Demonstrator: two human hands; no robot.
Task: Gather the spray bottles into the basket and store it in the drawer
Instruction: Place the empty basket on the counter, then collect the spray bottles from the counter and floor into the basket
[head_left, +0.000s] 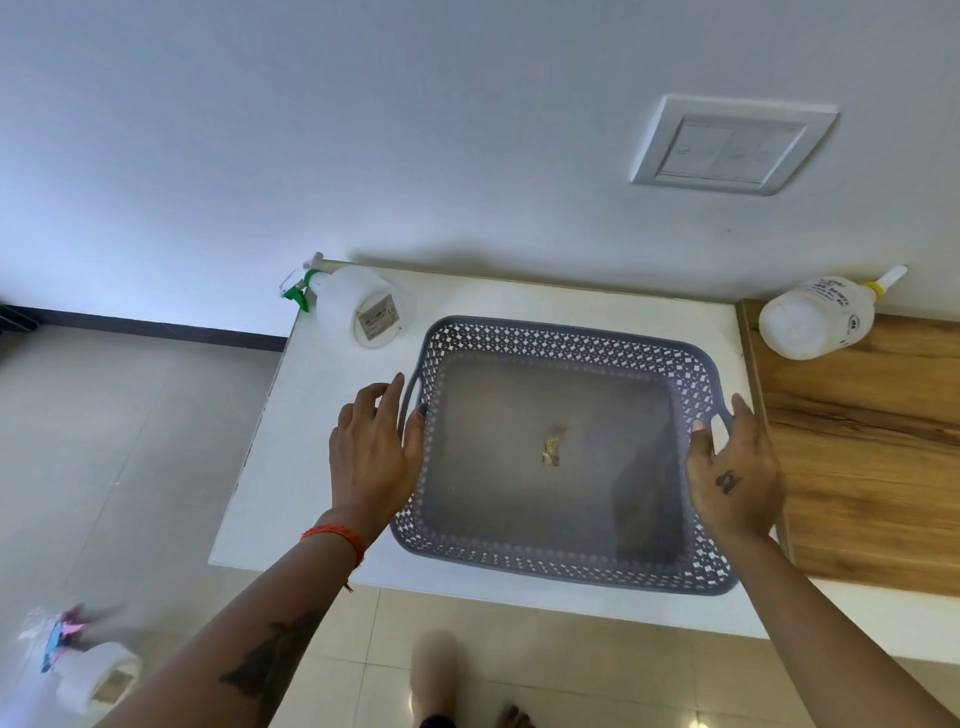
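three spray bottles in view, none in the basket. nearest, a bottle with pink-blue trigger (85, 670) lies on the floor at lower left, blurred. a foot (441, 675) shows at the bottom edge. on the white worktop (311, 467) sits the grey perforated basket (561, 566), holding only a small scrap (552, 447) on its base. left hand (371, 457) is at the basket's left handle, fingers loosely spread, thumb inside the rim; no firm grip seen. right hand (735, 467) is at the right handle, fingers relaxed and touching it. farther back, a green-trigger bottle (358, 306) lies on the worktop's rear left corner. a yellow-nozzle bottle (821, 314) lies on the wooden top (872, 457) at right. a switch plate (732, 145) is on the wall behind.
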